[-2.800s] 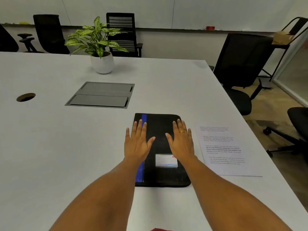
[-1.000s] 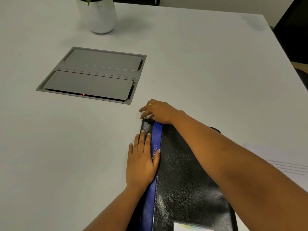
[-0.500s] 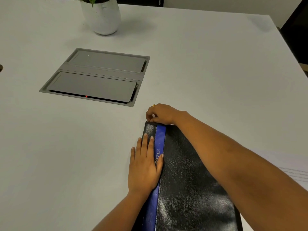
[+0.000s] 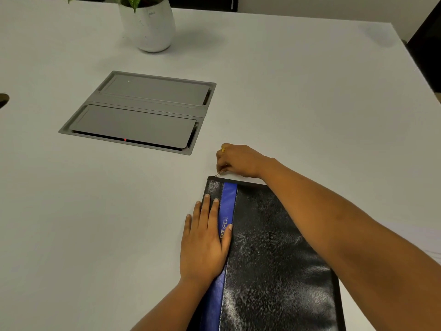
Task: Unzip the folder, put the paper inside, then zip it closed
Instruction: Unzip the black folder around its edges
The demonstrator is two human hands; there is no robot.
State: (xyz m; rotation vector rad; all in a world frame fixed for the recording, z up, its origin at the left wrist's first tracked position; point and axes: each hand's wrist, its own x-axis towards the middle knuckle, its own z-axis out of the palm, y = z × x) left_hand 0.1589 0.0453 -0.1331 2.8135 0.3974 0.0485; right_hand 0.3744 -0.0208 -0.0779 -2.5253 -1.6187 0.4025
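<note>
Folder (image 4: 274,247), black with a blue stripe (image 4: 228,206) down its left side, is lying flat on the white table (image 4: 310,91), right of centre and close to the person. We are noting that its near end is running out of view at the bottom.

A grey hatch (image 4: 143,115) with two lids is sitting flush in the table, beyond the folder and to its left, apart from it. A small red light is showing at the hatch's near edge. A white plant pot (image 4: 150,27) is standing at the far side, well apart from the folder.

We are recording the left hand (image 4: 205,244) as lying palm-down with straight fingers. It is pressing on the folder's left margin, with the thumb reaching across the blue stripe and the outer fingers resting on the table.

The right forearm is crossing over the folder. The right hand (image 4: 238,161) is sitting at the far left corner, fingers curled, pinching the small metal zipper pull (image 4: 219,173). A gold ring (image 4: 223,150) is showing on one finger. We cannot tell how far the zip is standing open.
</note>
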